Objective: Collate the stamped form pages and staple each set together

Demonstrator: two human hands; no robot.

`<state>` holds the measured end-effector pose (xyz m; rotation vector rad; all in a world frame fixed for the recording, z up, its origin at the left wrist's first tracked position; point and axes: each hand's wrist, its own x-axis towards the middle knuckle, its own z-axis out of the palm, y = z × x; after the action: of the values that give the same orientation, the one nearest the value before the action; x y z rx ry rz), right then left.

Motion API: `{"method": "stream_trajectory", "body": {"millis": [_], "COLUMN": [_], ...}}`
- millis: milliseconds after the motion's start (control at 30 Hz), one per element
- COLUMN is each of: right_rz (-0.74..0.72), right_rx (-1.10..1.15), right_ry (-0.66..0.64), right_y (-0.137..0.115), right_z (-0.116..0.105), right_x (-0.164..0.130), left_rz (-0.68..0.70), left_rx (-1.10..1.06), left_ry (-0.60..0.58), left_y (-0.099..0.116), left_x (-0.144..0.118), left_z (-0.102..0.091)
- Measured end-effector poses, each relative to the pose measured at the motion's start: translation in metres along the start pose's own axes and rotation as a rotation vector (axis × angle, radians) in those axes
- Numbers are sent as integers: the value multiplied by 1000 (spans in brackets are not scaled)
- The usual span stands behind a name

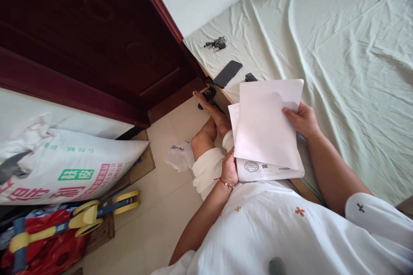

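My right hand (305,121) grips the right edge of a blank white sheet of paper (267,120), thumb on top. Beneath that sheet lies a stack of papers (274,172), its lower part showing a round black stamp and small print. My left hand (229,167) is closed on the stack's left edge near the bottom, with a red beaded bracelet at the wrist. Another printed sheet edge sticks out at the upper left of the stack. The papers are above my lap, beside the bed. The fingers under the papers are hidden.
On the bed's pale green sheet (348,73) lie a bunch of keys (217,44), a black phone (227,74) and a small black object (251,77). To the left are a dark red door (97,21), a large white sack (80,167) and a yellow-and-blue ride-on toy (85,219).
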<state>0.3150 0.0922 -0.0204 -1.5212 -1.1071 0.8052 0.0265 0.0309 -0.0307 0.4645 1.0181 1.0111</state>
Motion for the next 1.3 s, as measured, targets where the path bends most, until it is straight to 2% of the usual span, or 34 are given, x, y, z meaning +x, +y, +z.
{"method": "stream_trajectory", "body": {"millis": [233, 733, 933, 1133, 1200, 1300], "right_rz": [-8, 15, 1, 0, -3, -32], "right_rx": [-44, -56, -64, -87, -119, -185], "right_ry": [43, 63, 81, 70, 99, 226], "right_y": [-2, -6, -13, -12, -11, -9], "right_z": [1, 8, 6, 7, 5, 0], "right_x": [0, -1, -2, -2, -2, -1], "left_rz": [-14, 11, 37, 34, 28, 17], "left_rx": [-14, 58, 75, 62, 56, 56], "left_ry": [-10, 115, 68, 74, 73, 109], "left_y": [-2, -8, -10, -8, -8, -9], "left_x": [0, 2, 3, 3, 3, 4], "left_z": [-4, -7, -8, -5, -5, -7]}}
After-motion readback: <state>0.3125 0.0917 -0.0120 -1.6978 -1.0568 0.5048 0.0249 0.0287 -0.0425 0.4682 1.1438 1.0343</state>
